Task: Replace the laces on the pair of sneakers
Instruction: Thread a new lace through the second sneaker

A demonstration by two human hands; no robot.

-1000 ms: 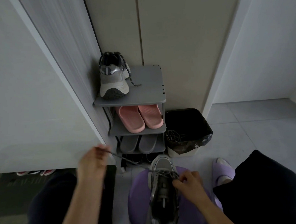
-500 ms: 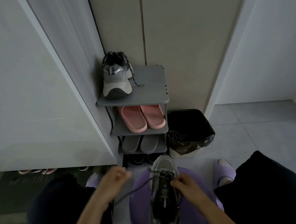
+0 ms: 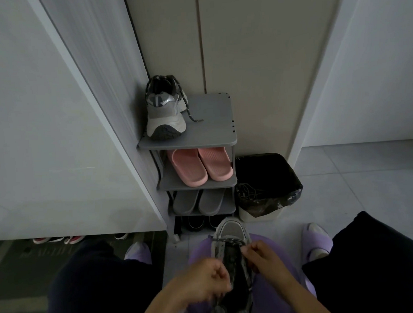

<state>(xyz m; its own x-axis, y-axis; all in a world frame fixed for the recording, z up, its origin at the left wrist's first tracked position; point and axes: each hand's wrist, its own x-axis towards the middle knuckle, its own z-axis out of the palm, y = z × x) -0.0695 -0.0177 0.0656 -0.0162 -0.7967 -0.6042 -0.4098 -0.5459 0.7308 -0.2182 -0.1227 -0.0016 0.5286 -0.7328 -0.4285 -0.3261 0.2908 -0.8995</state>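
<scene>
A grey sneaker (image 3: 231, 234) lies toe-away on a purple stool (image 3: 272, 243) between my knees. A dark speckled lace (image 3: 226, 241) crosses its lowest eyelets. My left hand (image 3: 204, 279) is curled over the sneaker's left side, fingers closed on the lace. At the right eyelets, my right hand (image 3: 259, 255) pinches the lace. The second grey sneaker (image 3: 163, 113) stands on the top shelf of the grey rack (image 3: 209, 137), heel toward me, its lace end trailing onto the shelf.
Pink slippers (image 3: 200, 166) and grey slippers (image 3: 198, 202) fill the lower shelves. A bin with a black bag (image 3: 266, 184) holding old laces stands right of the rack. A white cabinet (image 3: 56, 140) is at left. My feet wear purple slippers (image 3: 316, 239).
My left hand, stretched out left with the lace taut a second ago, has come back in to the sneaker's left side. My right hand has stayed at the eyelets.
</scene>
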